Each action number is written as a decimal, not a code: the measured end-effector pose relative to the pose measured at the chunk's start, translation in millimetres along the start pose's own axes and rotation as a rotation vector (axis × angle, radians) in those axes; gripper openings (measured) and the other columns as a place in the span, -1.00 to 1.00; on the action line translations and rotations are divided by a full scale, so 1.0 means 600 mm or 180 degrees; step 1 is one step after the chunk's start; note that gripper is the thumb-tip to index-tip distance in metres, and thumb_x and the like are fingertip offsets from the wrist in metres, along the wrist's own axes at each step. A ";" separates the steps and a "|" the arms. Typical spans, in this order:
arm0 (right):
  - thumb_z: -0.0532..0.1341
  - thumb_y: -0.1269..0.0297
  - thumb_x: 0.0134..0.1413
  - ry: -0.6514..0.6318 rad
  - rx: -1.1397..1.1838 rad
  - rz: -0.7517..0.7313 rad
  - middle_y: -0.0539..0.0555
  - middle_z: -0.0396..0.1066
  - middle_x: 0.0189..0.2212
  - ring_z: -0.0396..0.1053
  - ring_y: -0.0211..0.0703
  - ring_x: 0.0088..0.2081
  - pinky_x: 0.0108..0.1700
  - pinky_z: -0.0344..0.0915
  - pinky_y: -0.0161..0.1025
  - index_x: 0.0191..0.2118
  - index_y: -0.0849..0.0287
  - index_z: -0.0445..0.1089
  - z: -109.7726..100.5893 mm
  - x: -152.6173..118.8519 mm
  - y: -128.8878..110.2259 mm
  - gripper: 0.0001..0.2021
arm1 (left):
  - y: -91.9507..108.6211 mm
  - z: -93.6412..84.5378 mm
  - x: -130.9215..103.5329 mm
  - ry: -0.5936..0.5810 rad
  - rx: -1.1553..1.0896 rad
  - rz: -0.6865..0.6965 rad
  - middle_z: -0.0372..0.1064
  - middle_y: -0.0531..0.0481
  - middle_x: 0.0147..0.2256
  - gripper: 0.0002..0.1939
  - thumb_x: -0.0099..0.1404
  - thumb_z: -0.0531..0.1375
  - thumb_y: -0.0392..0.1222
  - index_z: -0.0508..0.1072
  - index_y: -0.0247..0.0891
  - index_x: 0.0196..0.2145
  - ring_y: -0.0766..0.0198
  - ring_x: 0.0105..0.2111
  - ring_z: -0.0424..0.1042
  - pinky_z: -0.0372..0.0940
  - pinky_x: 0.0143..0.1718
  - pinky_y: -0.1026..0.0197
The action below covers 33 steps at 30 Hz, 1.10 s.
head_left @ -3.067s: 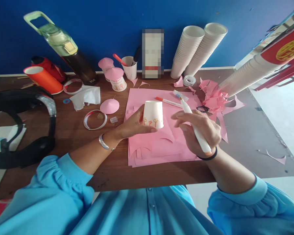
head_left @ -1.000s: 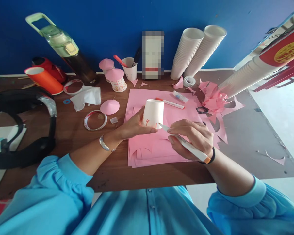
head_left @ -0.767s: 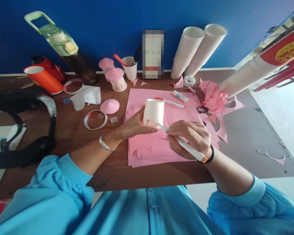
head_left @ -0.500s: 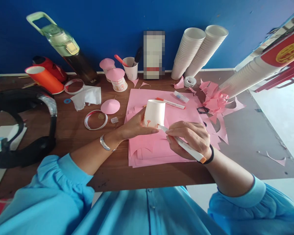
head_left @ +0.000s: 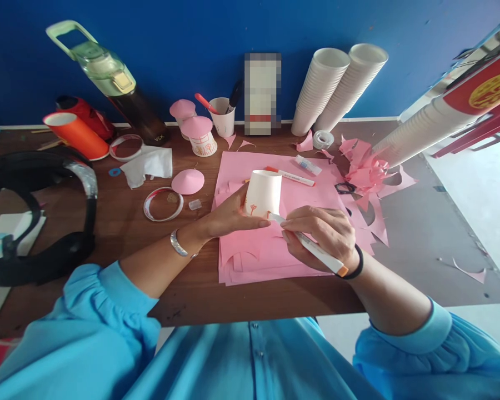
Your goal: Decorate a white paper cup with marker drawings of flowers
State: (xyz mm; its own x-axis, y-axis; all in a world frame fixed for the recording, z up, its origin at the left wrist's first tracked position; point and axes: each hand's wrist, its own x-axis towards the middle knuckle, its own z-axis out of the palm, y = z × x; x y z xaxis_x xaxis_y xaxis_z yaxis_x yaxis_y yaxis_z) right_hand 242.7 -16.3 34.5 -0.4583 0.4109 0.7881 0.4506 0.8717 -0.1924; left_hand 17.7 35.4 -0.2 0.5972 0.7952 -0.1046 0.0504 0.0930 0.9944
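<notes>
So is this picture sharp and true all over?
Not quite: in the head view, the bottle and cup stacks lean outward, likely lens stretch; the upright panel is pixelated; the floor at right looks washed out; the held cup looks fairly clear, its flowers small.

Left hand (head_left: pixel 227 215) holds a cup (head_left: pixel 264 191), right hand (head_left: pixel 327 233) a marker (head_left: pixel 323 255) apparently touching it.
</notes>
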 end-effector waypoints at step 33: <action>0.26 0.56 0.18 0.0082 0.0009 0.0011 -0.05 0.53 -0.45 0.54 -0.23 -0.47 -0.43 0.50 -0.31 -0.14 0.11 0.40 -0.003 0.002 -0.003 -0.79 | 0.000 0.000 0.000 -0.0051 0.0034 0.0071 0.45 -0.15 0.02 -0.21 0.07 0.54 0.15 0.34 -0.16 0.13 -0.09 0.07 0.47 0.44 0.00 -0.08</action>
State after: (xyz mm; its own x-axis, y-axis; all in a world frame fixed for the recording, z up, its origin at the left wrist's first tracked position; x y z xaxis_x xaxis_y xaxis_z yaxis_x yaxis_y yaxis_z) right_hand 242.7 -17.6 36.8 -0.4369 0.4068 0.8023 0.4500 0.8711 -0.1967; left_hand 17.4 35.5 -0.2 0.6110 0.7873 -0.0824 0.0455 0.0690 0.9966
